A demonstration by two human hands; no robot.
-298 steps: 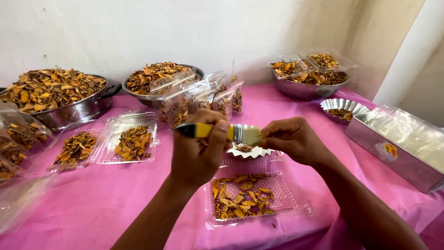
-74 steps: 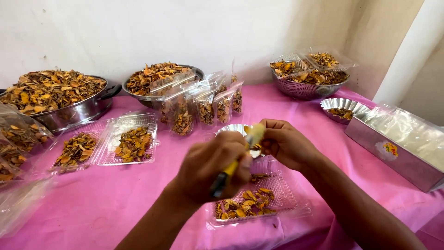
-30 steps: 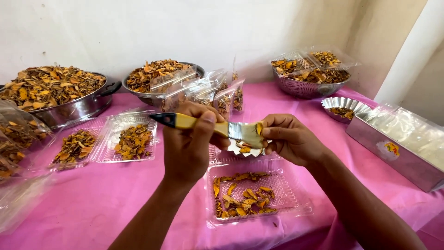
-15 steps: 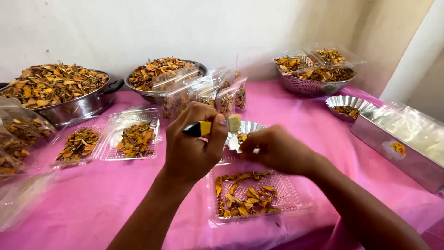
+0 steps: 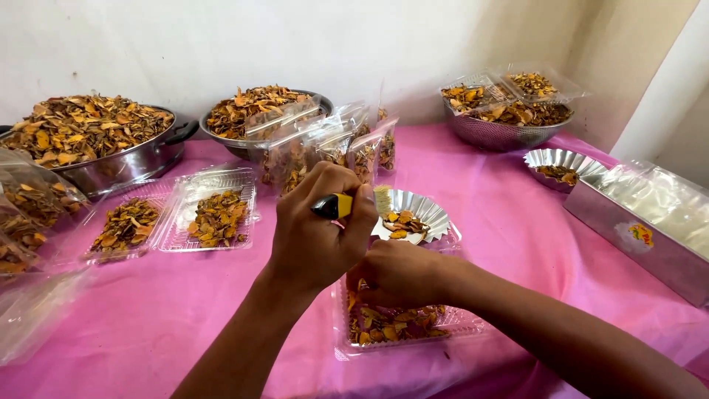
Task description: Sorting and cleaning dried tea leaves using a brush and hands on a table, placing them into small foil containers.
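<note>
My left hand (image 5: 317, 236) is shut on a small paintbrush (image 5: 341, 205) with a yellow and black handle, its pale bristles pointing right over a fluted foil dish (image 5: 432, 207). That dish holds a few dried orange slices (image 5: 402, 222). My right hand (image 5: 399, 272) is lower, knuckles up, fingers curled down into a clear plastic tray (image 5: 417, 330) of the same dried slices. Its fingertips are hidden, so I cannot see whether it holds a slice. Everything rests on a pink tablecloth (image 5: 162, 310).
A large metal pan (image 5: 125, 166) and a steel bowl (image 5: 221, 144) heaped with dried slices stand at the back left, with filled clear bags (image 5: 332, 148) beside them. A colander (image 5: 502, 133), another foil dish (image 5: 561, 159) and a metal box (image 5: 635, 236) are right. Open trays (image 5: 214, 218) lie left.
My right hand dropped from the brush tip down into the clear tray. The left hand stayed up with the brush, turning the handle toward me. The view shifted slightly.
</note>
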